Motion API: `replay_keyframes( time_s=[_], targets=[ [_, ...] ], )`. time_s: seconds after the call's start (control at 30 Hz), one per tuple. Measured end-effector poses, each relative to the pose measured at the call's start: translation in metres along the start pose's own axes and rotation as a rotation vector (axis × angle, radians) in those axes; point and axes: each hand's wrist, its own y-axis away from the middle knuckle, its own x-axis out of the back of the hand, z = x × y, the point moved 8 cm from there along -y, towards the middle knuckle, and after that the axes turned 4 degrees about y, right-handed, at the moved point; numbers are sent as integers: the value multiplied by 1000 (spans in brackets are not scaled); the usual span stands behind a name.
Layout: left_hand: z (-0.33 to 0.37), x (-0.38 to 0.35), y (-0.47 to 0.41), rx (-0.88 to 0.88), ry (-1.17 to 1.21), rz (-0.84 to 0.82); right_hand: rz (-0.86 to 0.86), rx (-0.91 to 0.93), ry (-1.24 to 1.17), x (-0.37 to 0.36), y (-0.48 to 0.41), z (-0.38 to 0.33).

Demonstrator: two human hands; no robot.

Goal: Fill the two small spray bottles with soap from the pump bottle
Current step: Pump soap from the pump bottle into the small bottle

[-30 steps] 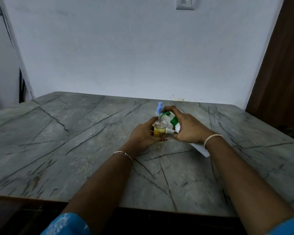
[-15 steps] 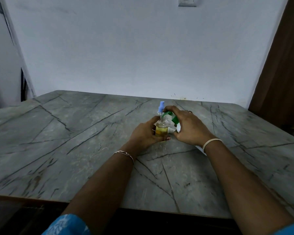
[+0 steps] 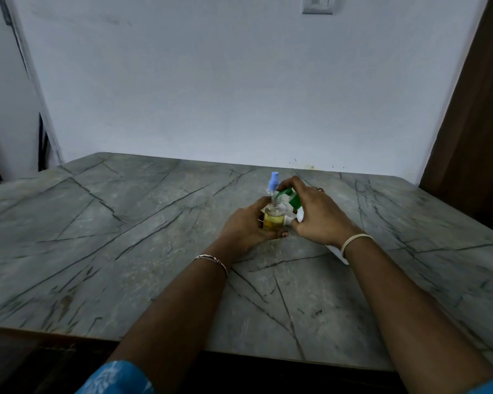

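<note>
Left hand [image 3: 246,227]: curled round the bottle [image 3: 273,218], thumb low on its near face, fingers behind; it grips the bottle upright on the table [image 3: 125,237].
Right hand [image 3: 318,216]: clenched over the pump bottle [image 3: 295,199], index finger arched across the green head. The nozzle lies at the bottle's open mouth; whether they touch cannot be told.
Bottle: clear and uncapped, with yellow liquid in its lower body; it stands between the two hands.
Pump bottle: tilted toward the bottle from its right; the white body runs back under the right wrist.
Blue-capped bottle [image 3: 273,182]: upright, just behind the bottle; only the spray top shows.
Room: bare tabletop lies left of, behind and in front of the bottle. The far edge meets the wall [image 3: 211,95] well behind the bottle, and the near edge is well in front of it.
Arms: both forearms reach forward and converge on the bottle, wrists low. There is a chain [image 3: 211,260] on the left wrist and a pale band [image 3: 355,240] on the right.
</note>
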Motion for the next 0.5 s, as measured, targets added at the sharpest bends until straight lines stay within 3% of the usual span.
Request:
replay_keyframes(
  time_s=[0.5],
  targets=[
    [0,-2,0,1,-27,-9,-6,1,70,3,4,-3]
  ],
)
